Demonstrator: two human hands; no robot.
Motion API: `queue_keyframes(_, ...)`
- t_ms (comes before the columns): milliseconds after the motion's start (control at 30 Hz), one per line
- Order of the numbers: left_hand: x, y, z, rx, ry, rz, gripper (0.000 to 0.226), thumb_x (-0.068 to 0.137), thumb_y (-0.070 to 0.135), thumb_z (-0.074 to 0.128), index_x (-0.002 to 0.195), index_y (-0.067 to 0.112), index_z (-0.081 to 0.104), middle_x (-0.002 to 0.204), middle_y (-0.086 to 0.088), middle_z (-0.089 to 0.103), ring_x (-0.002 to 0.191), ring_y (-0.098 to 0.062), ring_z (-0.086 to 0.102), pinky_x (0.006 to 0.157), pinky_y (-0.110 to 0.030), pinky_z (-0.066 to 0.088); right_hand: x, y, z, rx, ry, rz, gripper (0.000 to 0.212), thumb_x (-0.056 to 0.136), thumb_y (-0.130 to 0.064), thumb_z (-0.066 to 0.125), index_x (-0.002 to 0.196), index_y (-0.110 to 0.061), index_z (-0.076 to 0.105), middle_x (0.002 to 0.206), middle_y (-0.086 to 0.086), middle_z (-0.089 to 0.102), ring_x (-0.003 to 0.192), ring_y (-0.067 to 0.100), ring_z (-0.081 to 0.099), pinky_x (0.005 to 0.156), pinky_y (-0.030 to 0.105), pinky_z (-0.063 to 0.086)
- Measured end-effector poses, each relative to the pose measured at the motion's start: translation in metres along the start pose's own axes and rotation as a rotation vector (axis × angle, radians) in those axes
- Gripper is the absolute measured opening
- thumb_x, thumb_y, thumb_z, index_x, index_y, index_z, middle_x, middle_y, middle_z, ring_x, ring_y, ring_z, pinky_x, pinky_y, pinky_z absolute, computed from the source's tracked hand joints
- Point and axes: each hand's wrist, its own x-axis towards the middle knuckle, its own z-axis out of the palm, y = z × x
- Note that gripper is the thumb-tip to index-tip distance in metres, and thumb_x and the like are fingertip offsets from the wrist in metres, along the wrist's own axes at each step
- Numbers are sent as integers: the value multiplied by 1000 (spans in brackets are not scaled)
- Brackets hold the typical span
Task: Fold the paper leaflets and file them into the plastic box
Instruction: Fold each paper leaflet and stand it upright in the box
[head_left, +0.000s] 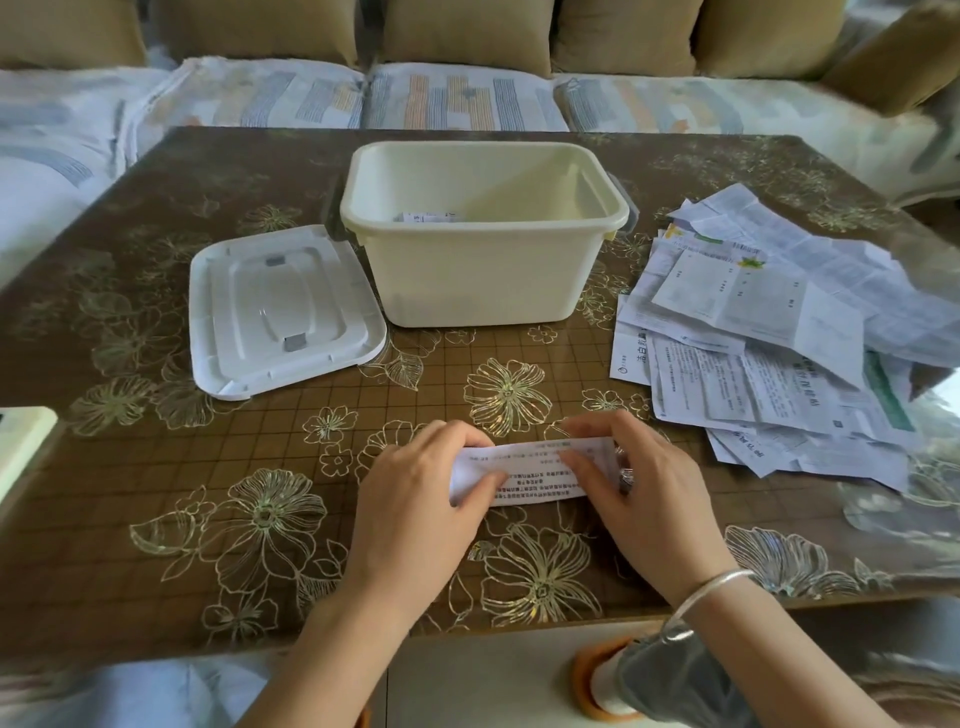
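Observation:
A narrow folded leaflet (535, 470) with printed text lies flat on the table near the front edge. My left hand (421, 483) presses its left end, thumb on the paper. My right hand (628, 478), a silver bangle on its wrist, presses the right end with fingers spread. Behind them stands the cream plastic box (483, 270), open, with a folded leaflet (426, 216) inside at the bottom left. A loose pile of unfolded leaflets (769, 343) spreads over the table's right side.
The box's white lid (283, 312) lies flat to the left of the box. The table (156, 493) has a brown floral cover under glass. A sofa with cushions (457, 98) runs behind the table. A pale object (21, 441) pokes in at the left edge.

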Motion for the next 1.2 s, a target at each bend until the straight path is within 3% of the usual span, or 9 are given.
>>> queue_keyframes(200, -4, 3, 5, 113, 10, -6, 22, 81, 30, 73, 99, 25, 63, 94, 14, 61, 74, -11, 58, 64, -20, 40, 3, 0, 2, -83, -30, -30, 22, 87, -36, 56, 105, -25, 61, 95, -14, 60, 86, 7, 53, 64, 21, 49)
queue_keyframes(300, -5, 3, 4, 146, 23, 1, 32, 78, 27, 76, 107, 20, 65, 105, 9, 60, 89, -10, 60, 73, -16, 42, 5, -3, 4, -213, -65, -59, 21, 88, -36, 56, 105, -25, 61, 98, -11, 58, 92, 12, 51, 63, 24, 50)
queue_keyframes(400, -5, 5, 3, 225, 61, 38, 41, 75, 28, 77, 113, 19, 66, 117, 2, 57, 101, -16, 55, 82, -25, 48, 5, -4, 2, -326, -83, -58, 23, 86, -37, 57, 104, -24, 64, 99, -7, 58, 93, 16, 50, 65, 27, 50)
queue_keyframes(533, -6, 7, 5, 327, 101, 165, 19, 79, 25, 74, 97, 21, 70, 99, 5, 61, 90, -18, 54, 79, -30, 36, 11, -7, -2, -376, -147, -44, 25, 85, -41, 57, 104, -27, 63, 102, -6, 56, 96, 16, 48, 67, 25, 47)
queue_keyframes(633, -6, 7, 7, 291, 91, 188, 7, 84, 25, 72, 91, 23, 72, 87, 9, 62, 80, -15, 56, 73, -31, 38, 25, -10, -11, -336, -289, 10, 34, 86, -51, 56, 115, -35, 56, 111, -13, 50, 108, 9, 39, 74, 19, 39)
queue_keyframes(733, -6, 3, 7, 202, 68, 124, 14, 85, 35, 68, 94, 25, 74, 90, 14, 64, 82, -12, 56, 73, -32, 41, 38, -11, -23, -352, -471, -1, 45, 85, -54, 55, 125, -36, 48, 120, -14, 47, 114, 9, 36, 90, 24, 42)
queue_keyframes(867, -5, 2, 7, 47, 14, 5, 33, 80, 56, 60, 98, 32, 73, 93, 20, 63, 86, -7, 54, 79, -31, 42, 48, -18, -25, -418, -605, -5, 52, 83, -50, 63, 127, -31, 44, 126, -8, 46, 117, 14, 39, 98, 30, 41)
queue_keyframes(1067, -5, 4, 9, 25, 12, -34, 34, 77, 59, 61, 99, 37, 73, 92, 21, 62, 86, -6, 51, 78, -30, 38, 70, -28, -31, -447, -803, 96, 50, 80, -48, 69, 117, -21, 48, 113, -6, 59, 91, 12, 49, 77, 22, 39)
queue_keyframes(1200, -5, 4, 11, 22, 15, -40, 25, 76, 51, 73, 98, 39, 74, 90, 21, 62, 85, -7, 50, 76, -29, 34, 73, -28, -31, -519, -818, 100, 51, 75, -56, 69, 113, -23, 58, 110, -6, 57, 102, 15, 46, 92, 29, 44)
